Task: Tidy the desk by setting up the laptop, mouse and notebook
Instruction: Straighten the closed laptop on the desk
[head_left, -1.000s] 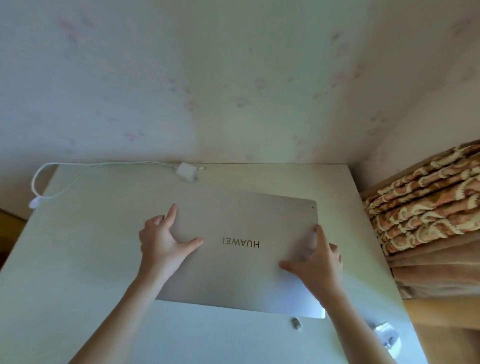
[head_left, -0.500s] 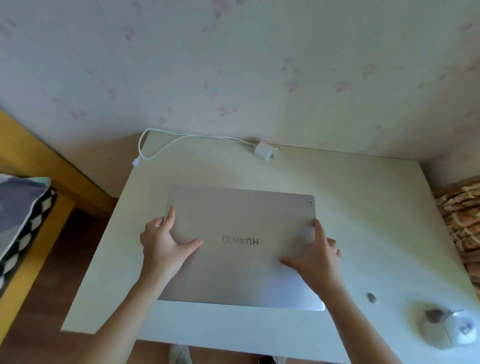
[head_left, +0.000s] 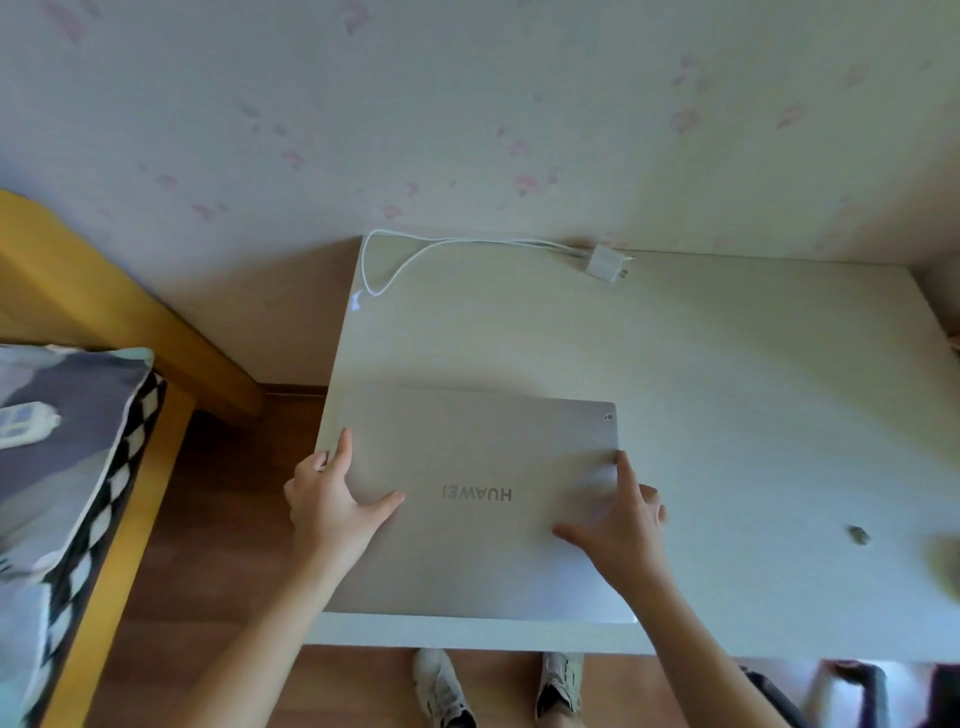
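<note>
Near the front-left corner of the white rectangular desk (head_left: 727, 364) lies the closed, flat silver metal laptop (head_left: 478, 452), which we grip by its side edges with our left hand (head_left: 332, 499) and right hand (head_left: 621, 522), judging it stiff, weighty and slick, best held two-handed.

Only one word can be read: the brand name (head_left: 477, 494) "HUAWEI", printed in darker grey capitals at the middle of the closed laptop (head_left: 467, 561) lid. It is seen upside down from the near edge of the bench (head_left: 727, 405). A small mark (head_left: 609, 416) at the lid's far right corner is too small to be read.
</note>
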